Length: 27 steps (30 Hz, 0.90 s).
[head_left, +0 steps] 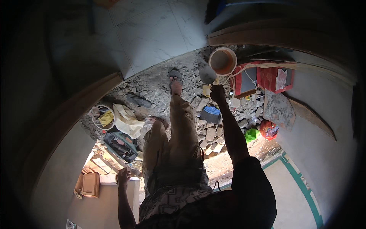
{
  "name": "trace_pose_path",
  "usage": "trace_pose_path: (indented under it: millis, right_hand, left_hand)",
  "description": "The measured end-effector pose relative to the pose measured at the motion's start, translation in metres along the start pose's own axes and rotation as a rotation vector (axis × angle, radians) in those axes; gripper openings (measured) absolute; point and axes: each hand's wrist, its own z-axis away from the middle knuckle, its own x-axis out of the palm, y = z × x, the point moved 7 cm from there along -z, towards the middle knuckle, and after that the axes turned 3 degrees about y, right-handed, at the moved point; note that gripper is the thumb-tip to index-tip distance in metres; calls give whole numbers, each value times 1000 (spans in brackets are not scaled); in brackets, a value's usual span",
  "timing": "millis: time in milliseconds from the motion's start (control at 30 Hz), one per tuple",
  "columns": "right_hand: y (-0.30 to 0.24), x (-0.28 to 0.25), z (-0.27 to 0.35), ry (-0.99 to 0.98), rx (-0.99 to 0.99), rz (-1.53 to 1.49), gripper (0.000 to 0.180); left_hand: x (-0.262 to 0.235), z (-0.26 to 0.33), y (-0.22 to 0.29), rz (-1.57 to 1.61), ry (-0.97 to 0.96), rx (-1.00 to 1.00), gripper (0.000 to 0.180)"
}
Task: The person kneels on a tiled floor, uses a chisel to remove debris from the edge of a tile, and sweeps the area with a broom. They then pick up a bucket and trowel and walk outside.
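My right hand (218,94) is closed round the handle of a trowel (207,73). The trowel's grey pointed blade reaches away from me, beside the left rim of a bucket (233,69). This bucket is pale outside and orange-brown inside, with greyish stuff at its bottom. Out to the left, my left hand (122,174) hangs low at the end of a dark forearm. Its fingers are too shadowed to read, and nothing shows sticking out of it. A blue-and-black item (210,114) lies on the rubble near my right forearm.
Broken rubble (158,87) covers the ground under my feet. Red boxes (276,80) and loose cables stand at the right. Leftward are a white bucket (113,123), a cream sack (127,121) and an open bag (120,146). Pale tiles (152,34) lie ahead, beyond a step edge.
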Motion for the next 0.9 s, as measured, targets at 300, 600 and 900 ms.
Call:
trace_pose_path:
  millis: [300, 600, 900]
  right_hand:
    - [97, 42, -171, -345, 167, 608, 37]
    - [194, 72, -203, -615, -155, 724, 51]
    - [181, 70, -194, -539, -172, 168, 17]
  left_hand:
    - [35, 104, 30, -81, 93, -220, 40]
    - [47, 124, 29, -55, 144, -285, 31]
    - [65, 130, 27, -68, 133, -292, 35]
